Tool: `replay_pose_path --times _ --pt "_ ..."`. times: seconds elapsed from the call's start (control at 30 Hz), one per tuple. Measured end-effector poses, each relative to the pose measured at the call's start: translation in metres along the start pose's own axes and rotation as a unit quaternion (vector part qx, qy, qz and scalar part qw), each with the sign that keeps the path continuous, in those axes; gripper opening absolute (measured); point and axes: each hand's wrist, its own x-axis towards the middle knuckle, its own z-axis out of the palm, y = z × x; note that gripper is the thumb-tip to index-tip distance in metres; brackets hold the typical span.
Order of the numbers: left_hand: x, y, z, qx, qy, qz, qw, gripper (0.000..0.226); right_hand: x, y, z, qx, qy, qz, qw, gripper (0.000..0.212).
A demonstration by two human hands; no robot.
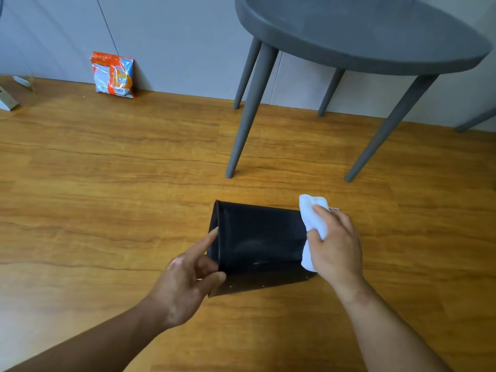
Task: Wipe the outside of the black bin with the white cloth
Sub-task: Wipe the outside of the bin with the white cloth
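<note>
— On the wooden floor [107, 183], near the middle of the view, what is seen?

— The black bin [257, 237] is laid on its side there, its rim turned to the left and its base to the right.

— How is it steadied?

— It is gripped at the rim by the left hand [185, 280]: the forefinger is stretched along the rim's edge, the thumb is pressed against the near side, and the other fingers are curled at the opening.

— And the white cloth [312, 224]?

— It is bunched up and held in the right hand [335, 242], closed around it, with the thumb laid across its front. The cloth is pressed against the base end of the bin, at the right; part of it sticks out beyond the fingertips on the far side.

— What else is shown?

— A grey stool [362, 36] is stood on the floor beyond the bin, its legs well apart from it. An orange and blue packet [114, 75] is leaned against the grey wall [174, 36] at far left.
</note>
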Motion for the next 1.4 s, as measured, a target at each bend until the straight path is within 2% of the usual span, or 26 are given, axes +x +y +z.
replay_pose_path --times 0.1,0.23,0.37,0.43,0.5,0.57,0.67,0.73,0.83,0.93,1.03,1.13,1.23,1.3,1.4 --pt "0.007 0.015 0.0 -0.061 -0.01 -0.024 0.998 0.08 0.018 0.011 -0.014 0.015 -0.06 0.002 0.998 0.054" --pt "0.012 0.014 0.004 -0.137 -0.023 -0.1 0.985 0.078 0.018 0.01 -0.017 -0.013 -0.091 0.011 0.996 0.042" --pt "0.012 0.01 0.005 -0.168 -0.053 -0.131 0.976 0.078 -0.012 -0.017 -0.01 -0.05 -0.057 0.046 0.996 0.044" --pt "0.013 0.012 0.008 -0.166 -0.059 -0.136 0.975 0.076 -0.047 -0.057 0.002 -0.048 -0.028 -0.013 0.998 0.049" --pt "0.013 0.016 0.01 -0.161 -0.06 -0.126 0.977 0.067 -0.082 -0.102 0.021 -0.042 -0.038 -0.092 0.994 0.054" --pt "0.012 0.021 0.009 -0.165 -0.066 -0.121 0.977 0.06 -0.101 -0.124 0.032 -0.033 -0.036 -0.136 0.99 0.054" --pt "0.01 0.019 0.005 -0.177 -0.066 -0.128 0.974 0.069 -0.083 -0.089 0.02 -0.06 -0.027 -0.14 0.988 0.056" --pt "0.012 0.015 0.003 -0.188 -0.066 -0.139 0.97 0.079 -0.059 -0.044 0.009 -0.088 0.004 -0.091 0.992 0.055" --pt "0.015 0.013 0.003 -0.204 -0.068 -0.134 0.967 0.082 -0.038 0.009 -0.004 -0.087 0.056 -0.002 0.995 0.053" --pt "0.012 0.013 0.004 -0.201 -0.067 -0.133 0.968 0.081 -0.046 0.014 -0.005 -0.083 0.072 0.06 0.992 0.052" --pt "0.014 0.013 0.006 -0.199 -0.061 -0.133 0.969 0.08 -0.073 -0.034 0.011 -0.069 0.081 0.005 0.994 0.052" --pt "0.015 0.011 0.005 -0.182 -0.047 -0.126 0.974 0.077 -0.108 -0.088 0.03 -0.033 0.023 -0.109 0.993 0.055" --pt "0.014 0.009 0.004 -0.175 -0.047 -0.126 0.975 0.075 -0.108 -0.083 0.031 -0.032 -0.013 -0.167 0.985 0.058" --pt "0.015 0.009 0.002 -0.197 -0.045 -0.129 0.971 0.076 -0.091 -0.055 0.023 -0.04 -0.002 -0.144 0.989 0.057" --pt "0.019 0.012 -0.001 -0.217 -0.053 -0.131 0.966 0.076 -0.06 -0.005 0.006 -0.04 0.041 -0.065 0.996 0.052"
